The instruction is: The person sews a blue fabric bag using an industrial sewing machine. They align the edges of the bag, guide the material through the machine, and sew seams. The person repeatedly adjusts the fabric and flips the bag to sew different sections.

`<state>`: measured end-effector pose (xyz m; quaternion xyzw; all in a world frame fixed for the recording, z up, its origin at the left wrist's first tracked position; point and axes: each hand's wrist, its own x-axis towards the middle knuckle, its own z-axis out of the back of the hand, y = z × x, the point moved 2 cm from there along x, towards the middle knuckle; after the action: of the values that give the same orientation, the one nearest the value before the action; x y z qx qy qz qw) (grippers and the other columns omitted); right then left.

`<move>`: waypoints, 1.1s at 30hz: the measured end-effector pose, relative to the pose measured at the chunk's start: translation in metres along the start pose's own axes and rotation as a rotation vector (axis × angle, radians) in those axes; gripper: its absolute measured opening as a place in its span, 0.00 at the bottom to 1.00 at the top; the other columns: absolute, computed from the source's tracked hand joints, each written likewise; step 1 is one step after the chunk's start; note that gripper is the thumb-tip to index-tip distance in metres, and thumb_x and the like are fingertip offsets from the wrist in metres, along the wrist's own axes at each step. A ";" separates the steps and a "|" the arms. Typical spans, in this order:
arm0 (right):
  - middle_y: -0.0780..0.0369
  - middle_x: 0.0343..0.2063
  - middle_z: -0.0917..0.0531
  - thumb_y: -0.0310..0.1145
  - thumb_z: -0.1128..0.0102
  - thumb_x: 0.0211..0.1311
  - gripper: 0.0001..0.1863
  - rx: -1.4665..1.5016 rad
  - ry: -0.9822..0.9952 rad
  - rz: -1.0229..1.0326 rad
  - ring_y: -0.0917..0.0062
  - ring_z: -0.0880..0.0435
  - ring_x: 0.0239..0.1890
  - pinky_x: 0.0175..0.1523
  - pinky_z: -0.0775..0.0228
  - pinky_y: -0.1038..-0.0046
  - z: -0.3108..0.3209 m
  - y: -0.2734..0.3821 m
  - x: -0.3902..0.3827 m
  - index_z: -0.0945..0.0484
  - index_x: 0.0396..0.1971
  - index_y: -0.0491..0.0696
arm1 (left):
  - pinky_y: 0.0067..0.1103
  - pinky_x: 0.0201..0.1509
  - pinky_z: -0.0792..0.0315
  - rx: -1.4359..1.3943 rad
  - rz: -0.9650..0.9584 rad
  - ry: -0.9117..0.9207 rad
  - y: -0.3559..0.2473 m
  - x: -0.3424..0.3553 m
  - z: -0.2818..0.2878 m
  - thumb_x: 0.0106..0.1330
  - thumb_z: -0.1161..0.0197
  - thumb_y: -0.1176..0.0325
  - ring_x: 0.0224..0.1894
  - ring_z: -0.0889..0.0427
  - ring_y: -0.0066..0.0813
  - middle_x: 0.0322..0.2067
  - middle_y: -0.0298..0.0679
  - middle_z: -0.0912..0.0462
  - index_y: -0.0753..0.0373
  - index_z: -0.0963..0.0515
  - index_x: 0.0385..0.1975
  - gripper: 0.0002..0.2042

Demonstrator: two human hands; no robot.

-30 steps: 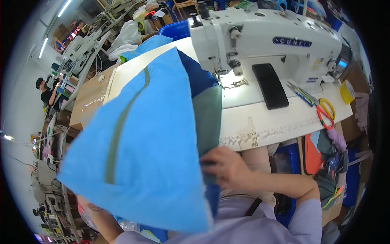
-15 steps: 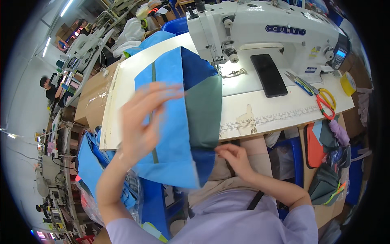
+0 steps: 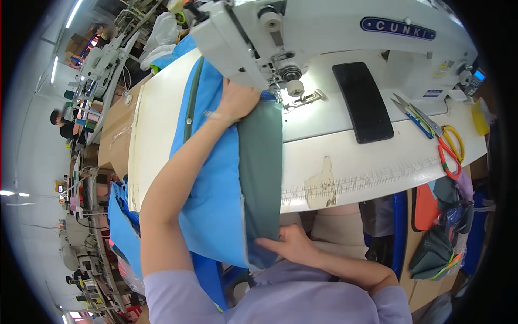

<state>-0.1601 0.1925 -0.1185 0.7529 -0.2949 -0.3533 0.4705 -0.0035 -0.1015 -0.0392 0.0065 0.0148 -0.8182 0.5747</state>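
A long piece of light blue and dark green fabric (image 3: 213, 216) lies over the left part of the table and hangs off its front edge. A dark green strip with a small eyelet runs along its blue side. Near the needle of a white sewing machine (image 3: 324, 32), my left hand (image 3: 237, 102) is closed on the fabric, its fingertips partly hidden. The fabric's far corner reaches the presser foot (image 3: 276, 96). Below the table edge, my right hand (image 3: 294, 245) holds the green side of the fabric, thumb on top and fingers curled beneath.
A black phone (image 3: 362, 102) lies right of the needle, with scissors (image 3: 440, 137) farther right beside a yellow tape roll (image 3: 480, 116). A printed ruler strip (image 3: 372, 178) follows the front edge. More blue fabric (image 3: 121, 227) hangs at left; folded pieces (image 3: 431, 254) lie at right.
My left hand has moved from above the fabric to beside the needle and closed on it. My right hand has moved lower along the fabric's edge. The view has shifted closer to the machine.
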 end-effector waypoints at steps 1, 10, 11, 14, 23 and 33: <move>0.58 0.16 0.18 0.51 0.29 0.64 0.24 -0.053 0.001 0.019 0.73 0.23 0.18 0.27 0.32 0.65 0.000 0.001 -0.001 0.14 0.28 0.41 | 0.48 0.62 0.35 -0.082 -0.032 -0.040 0.007 -0.001 -0.004 0.69 0.47 0.64 0.54 0.21 0.54 0.45 0.55 0.16 0.67 0.16 0.40 0.15; 0.59 0.20 0.18 0.46 0.31 0.64 0.17 -0.504 -0.095 0.374 0.62 0.17 0.23 0.30 0.24 0.62 0.002 0.029 -0.015 0.18 0.32 0.44 | 0.36 0.48 0.22 -0.176 -0.337 -0.310 -0.020 -0.068 0.044 0.62 0.37 0.74 0.45 0.15 0.48 0.38 0.52 0.14 0.67 0.14 0.42 0.10; 0.59 0.21 0.17 0.45 0.30 0.63 0.17 -0.516 -0.152 0.408 0.62 0.17 0.23 0.31 0.24 0.62 0.005 0.028 -0.017 0.18 0.32 0.44 | 0.36 0.50 0.21 -0.210 -0.507 -0.339 -0.044 -0.077 0.045 0.57 0.35 0.78 0.47 0.15 0.46 0.40 0.49 0.14 0.65 0.14 0.44 0.14; 0.58 0.21 0.18 0.45 0.30 0.63 0.17 -0.534 -0.139 0.508 0.62 0.17 0.23 0.32 0.22 0.64 0.004 0.034 -0.016 0.17 0.32 0.44 | 0.36 0.57 0.19 -0.116 -0.663 -0.329 -0.074 -0.111 0.039 0.53 0.35 0.80 0.52 0.15 0.46 0.49 0.44 0.15 0.63 0.16 0.49 0.20; 0.55 0.18 0.18 0.43 0.32 0.67 0.17 -0.441 0.021 0.261 0.64 0.19 0.17 0.24 0.27 0.67 0.008 0.021 -0.022 0.15 0.30 0.41 | 0.35 0.56 0.18 -0.256 -0.519 -0.333 -0.059 -0.125 0.014 0.51 0.34 0.81 0.53 0.16 0.45 0.55 0.45 0.17 0.64 0.17 0.51 0.23; 0.59 0.25 0.12 0.38 0.33 0.70 0.13 -0.082 0.052 0.021 0.89 0.20 0.24 0.30 0.26 0.77 0.018 0.009 -0.048 0.13 0.42 0.42 | 0.32 0.56 0.19 -0.307 -0.511 -0.280 -0.059 -0.125 0.020 0.54 0.32 0.77 0.53 0.16 0.41 0.54 0.40 0.16 0.62 0.16 0.49 0.20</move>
<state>-0.2032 0.2168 -0.1033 0.7387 -0.2759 -0.3404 0.5121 -0.0167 0.0354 -0.0151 -0.1967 0.0601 -0.9170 0.3417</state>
